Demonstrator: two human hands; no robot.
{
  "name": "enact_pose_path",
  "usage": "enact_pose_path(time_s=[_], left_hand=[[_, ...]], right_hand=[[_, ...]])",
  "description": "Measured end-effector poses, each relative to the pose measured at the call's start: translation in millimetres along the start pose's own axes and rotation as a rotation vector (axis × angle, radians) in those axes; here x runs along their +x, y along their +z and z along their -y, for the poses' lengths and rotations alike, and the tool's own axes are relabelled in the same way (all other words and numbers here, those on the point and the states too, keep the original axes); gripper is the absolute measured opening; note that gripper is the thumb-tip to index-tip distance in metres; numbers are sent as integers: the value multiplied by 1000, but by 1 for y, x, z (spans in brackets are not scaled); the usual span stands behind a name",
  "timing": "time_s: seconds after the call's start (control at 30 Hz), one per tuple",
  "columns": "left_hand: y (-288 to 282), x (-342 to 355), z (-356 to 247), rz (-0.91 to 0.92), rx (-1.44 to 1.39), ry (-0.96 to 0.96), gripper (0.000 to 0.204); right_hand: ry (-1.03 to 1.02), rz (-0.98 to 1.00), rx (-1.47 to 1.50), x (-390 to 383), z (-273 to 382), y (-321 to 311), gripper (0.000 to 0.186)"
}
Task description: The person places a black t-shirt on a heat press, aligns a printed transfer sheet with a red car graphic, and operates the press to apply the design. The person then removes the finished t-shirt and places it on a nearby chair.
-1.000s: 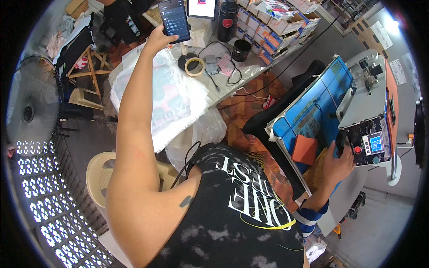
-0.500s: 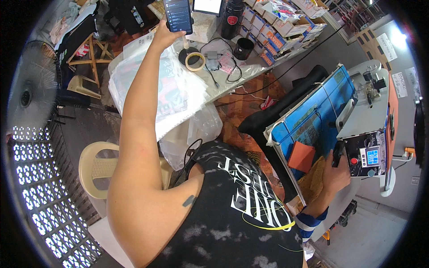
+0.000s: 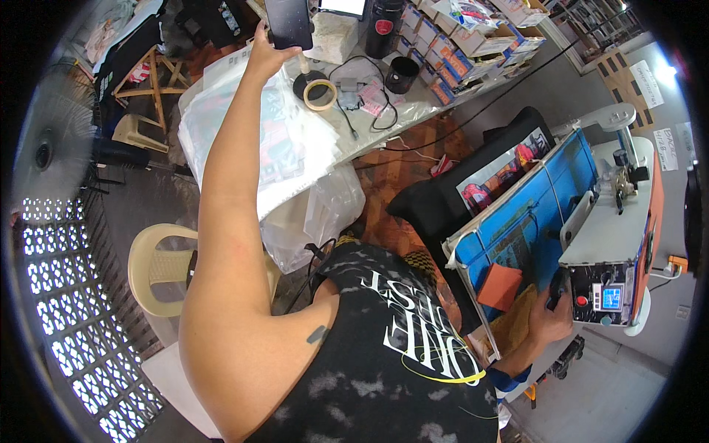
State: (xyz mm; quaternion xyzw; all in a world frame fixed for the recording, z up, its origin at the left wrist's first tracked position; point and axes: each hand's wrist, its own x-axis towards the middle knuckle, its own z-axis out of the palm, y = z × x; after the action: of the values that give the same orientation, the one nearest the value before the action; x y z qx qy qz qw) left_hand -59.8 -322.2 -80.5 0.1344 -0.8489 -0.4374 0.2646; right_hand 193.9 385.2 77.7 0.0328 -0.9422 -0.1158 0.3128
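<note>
Reaching far up and away from the body, the left hand [image 3: 267, 52] grasps a dark, flat rectangular smartphone [image 3: 289, 22] by its lower edge, fingers clenched around it, holding it above the far end of the cluttered surface [image 3: 413, 118]. The phone sits near the top edge of the view, its screen dark from here.

Just beside that hand, on the surface, lies a roll of beige tape [image 3: 320, 94] next to a black round lid [image 3: 304, 81], with a tangle of black cable [image 3: 362, 88] running past them. A tall black cylindrical flask [image 3: 384, 28] stands further back, and a short black cup [image 3: 403, 74] stands near it. Clear plastic bags with printed fabric inside [image 3: 273, 148] are heaped over the near end of the surface and spill downward.

The right hand [image 3: 550, 317] is well apart from the left, low at the right side. Its fingers curl around a black handle [image 3: 554, 289] on a white heat-press machine [image 3: 613, 221], right next to the machine's small control panel with a blue screen and red button [image 3: 602, 295]. The grip here is closed on that handle. A blue pad [image 3: 532, 214] lies on the press bed, with an orange-red square piece [image 3: 499, 286] on its near corner.

A cream plastic chair [image 3: 155, 258] stands at the left, and a standing fan [image 3: 44, 148] beyond it.
</note>
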Motion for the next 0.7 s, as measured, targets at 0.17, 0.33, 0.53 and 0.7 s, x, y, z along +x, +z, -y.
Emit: enact_pose_path(time_s=[0.17, 0.33, 0.53, 0.7], left_hand=[[18, -17, 2, -140, -137, -134, 113], [78, -104, 101, -449, -83, -105, 37], [210, -238, 86, 627, -661, -615, 33], [227, -202, 98, 1026, -719, -810, 48]], right_hand=[[48, 83, -29, -22, -29, 3, 26], [69, 52, -31, -20, -18, -6, 25], [172, 117, -240, -18, -9, -23, 30], [452, 270, -419, -21, -13, -17, 32]])
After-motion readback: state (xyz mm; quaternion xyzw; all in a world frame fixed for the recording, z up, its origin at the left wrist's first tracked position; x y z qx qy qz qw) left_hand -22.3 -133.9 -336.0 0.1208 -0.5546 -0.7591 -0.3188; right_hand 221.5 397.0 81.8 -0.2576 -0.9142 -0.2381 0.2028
